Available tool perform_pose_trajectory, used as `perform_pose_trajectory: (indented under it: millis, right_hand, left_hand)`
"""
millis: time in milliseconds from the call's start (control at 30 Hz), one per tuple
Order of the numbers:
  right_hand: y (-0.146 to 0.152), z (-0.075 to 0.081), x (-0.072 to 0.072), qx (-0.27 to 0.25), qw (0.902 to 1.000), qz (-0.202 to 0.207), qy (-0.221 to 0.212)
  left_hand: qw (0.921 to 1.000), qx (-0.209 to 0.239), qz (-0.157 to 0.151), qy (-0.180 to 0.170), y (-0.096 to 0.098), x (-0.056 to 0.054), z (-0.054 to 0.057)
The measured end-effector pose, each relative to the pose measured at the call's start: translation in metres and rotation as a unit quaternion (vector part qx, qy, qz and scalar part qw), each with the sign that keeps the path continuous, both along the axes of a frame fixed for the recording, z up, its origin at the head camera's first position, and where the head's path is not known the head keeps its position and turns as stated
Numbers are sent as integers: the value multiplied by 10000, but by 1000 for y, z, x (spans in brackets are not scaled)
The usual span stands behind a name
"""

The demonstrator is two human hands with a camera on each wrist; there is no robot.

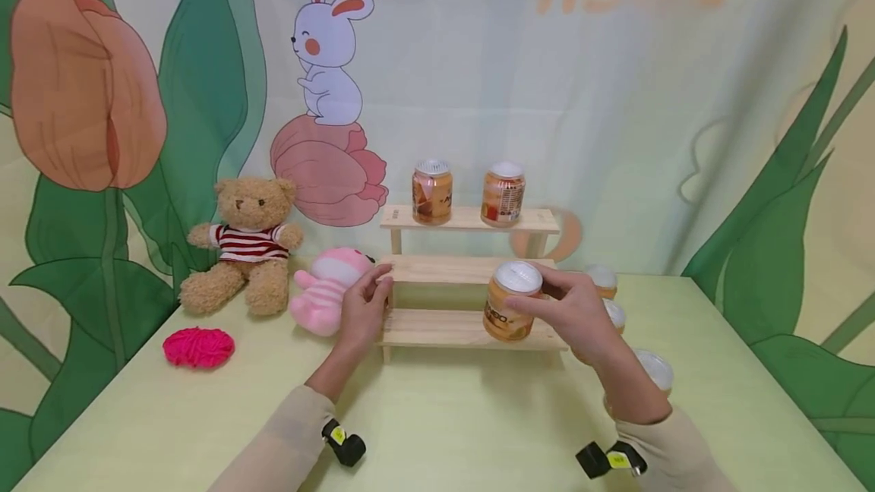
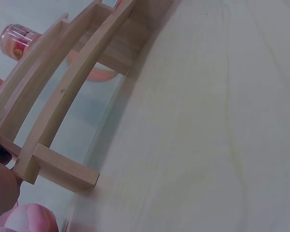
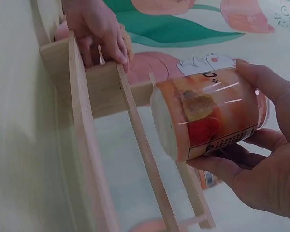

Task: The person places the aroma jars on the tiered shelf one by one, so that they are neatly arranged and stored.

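Observation:
My right hand (image 1: 581,317) grips a clear jar (image 1: 507,317) with a white lid and orange label, thumb on one side and fingers on the other. The jar is in front of the right part of a three-step wooden rack (image 1: 437,325); in the right wrist view the jar's base (image 3: 165,126) is apart from the boards. My left hand (image 1: 365,308) holds the rack's left end, its fingers over the side piece in the right wrist view. Two similar jars, one on the left (image 1: 432,194) and one on the right (image 1: 503,196), stand upright on the top step.
More lidded jars (image 1: 652,370) stand right of the rack, partly hidden by my right hand and forearm. Left of it are a pink plush toy (image 1: 326,294), a teddy bear (image 1: 249,249) in a striped shirt and pink yarn (image 1: 198,348). A printed curtain (image 1: 615,112) hangs behind the table.

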State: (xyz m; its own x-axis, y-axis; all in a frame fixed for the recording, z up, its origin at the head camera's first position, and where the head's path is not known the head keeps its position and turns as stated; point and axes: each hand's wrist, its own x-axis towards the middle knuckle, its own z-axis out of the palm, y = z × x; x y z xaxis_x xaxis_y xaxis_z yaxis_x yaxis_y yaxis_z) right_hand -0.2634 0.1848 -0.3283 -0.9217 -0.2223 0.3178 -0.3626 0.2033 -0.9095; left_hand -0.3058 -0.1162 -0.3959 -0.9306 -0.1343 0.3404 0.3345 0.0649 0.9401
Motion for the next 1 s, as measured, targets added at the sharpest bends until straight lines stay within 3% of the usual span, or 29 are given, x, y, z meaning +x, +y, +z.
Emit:
perform_pose_trajectory:
  millis: [200, 433, 733, 1000]
  right_hand:
    - [-29, 1, -12, -96, 9995, 275, 98]
    - [-54, 5, -28, -74, 9997, 223, -67]
    - [-77, 10, -48, 55, 9990, 52, -450]
    - [-91, 13, -60, 274, 9986, -253, -363]
  left_hand:
    - [9999, 114, -51, 97, -1, -1, -2]
    - [9994, 321, 54, 102, -4, -25, -30]
    - [9995, 282, 117, 54, -4, -27, -32]
    - [9997, 232, -27, -97, -6, -25, -28]
